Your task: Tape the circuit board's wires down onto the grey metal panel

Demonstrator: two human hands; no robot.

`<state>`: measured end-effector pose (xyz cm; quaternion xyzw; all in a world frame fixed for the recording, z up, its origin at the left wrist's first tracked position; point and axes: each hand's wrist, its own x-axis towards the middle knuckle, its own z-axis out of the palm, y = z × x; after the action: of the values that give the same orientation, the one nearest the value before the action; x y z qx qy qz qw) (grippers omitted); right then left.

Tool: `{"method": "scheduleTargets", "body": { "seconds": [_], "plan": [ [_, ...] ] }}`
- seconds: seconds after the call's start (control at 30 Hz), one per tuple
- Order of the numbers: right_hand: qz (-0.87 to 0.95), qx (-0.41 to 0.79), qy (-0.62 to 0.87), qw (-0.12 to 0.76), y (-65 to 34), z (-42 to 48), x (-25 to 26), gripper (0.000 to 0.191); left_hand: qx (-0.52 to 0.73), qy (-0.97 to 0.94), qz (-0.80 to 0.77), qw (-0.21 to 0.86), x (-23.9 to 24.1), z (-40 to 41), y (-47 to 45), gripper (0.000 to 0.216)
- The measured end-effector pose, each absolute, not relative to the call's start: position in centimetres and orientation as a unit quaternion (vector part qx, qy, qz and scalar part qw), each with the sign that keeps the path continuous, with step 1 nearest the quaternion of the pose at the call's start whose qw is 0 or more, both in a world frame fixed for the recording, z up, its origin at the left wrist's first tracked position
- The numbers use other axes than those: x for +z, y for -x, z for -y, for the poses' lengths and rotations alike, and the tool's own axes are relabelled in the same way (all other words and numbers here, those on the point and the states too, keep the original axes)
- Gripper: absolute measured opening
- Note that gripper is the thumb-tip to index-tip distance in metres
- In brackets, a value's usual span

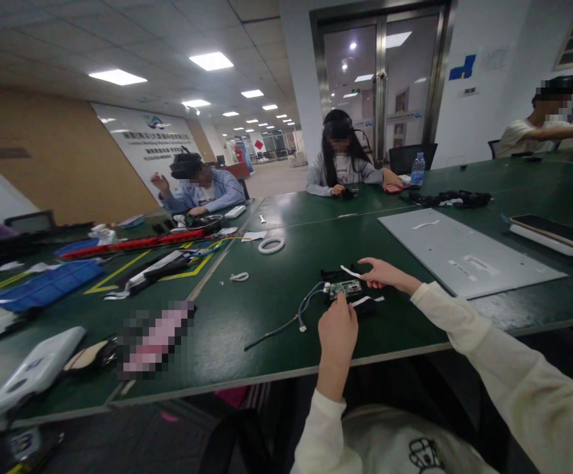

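A small green circuit board [346, 288] sits in a black housing [333, 274] on the table in front of me. My left hand [336, 329] grips the board's near edge, its fingers bent and close together. Coming in from the right, my right hand [383, 273] pinches a white flat strip [349, 270], like a ribbon cable, just above the board. A second white strip [368, 300] sticks out to the right, below that hand. Blue-grey wires [302, 309] with a small white plug run leftward from the board. The fingertips of both hands are partly hidden.
A grey panel [464, 253] lies right, with a phone on a white box [552, 234] beyond it. A white tape roll [271, 245] and a coiled white cable [239, 277] lie left of the board. Blue trays [49, 284] stand farther left. Several people sit around the table.
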<state>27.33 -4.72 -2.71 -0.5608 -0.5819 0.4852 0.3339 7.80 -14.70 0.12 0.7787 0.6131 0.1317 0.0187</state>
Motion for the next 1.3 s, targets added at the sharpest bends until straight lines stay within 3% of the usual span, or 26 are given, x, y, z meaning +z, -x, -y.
{"method": "scheduleTargets", "body": {
  "seconds": [0.5,0.97,1.17,1.3],
  "plan": [
    [0.62,0.466,0.563,0.285,-27.5,4.9,-2.2,0.042,0.123,-0.773,-0.622,-0.026,0.0,15.1,-8.1,0.024],
    [0.653,0.43,0.558,0.278,-27.4,5.1,-2.0,0.043,0.133,-0.74,-0.659,-0.032,0.4,15.1,-7.6,0.027],
    [0.653,0.431,0.559,0.274,-27.5,4.9,-2.1,0.043,0.205,-0.801,-0.554,-0.095,1.4,13.5,-6.0,0.023],
    [0.654,0.43,0.56,0.273,-27.6,4.7,-2.3,0.043,0.177,-0.836,-0.512,-0.085,1.1,12.0,-4.7,0.027]
  ]
}}
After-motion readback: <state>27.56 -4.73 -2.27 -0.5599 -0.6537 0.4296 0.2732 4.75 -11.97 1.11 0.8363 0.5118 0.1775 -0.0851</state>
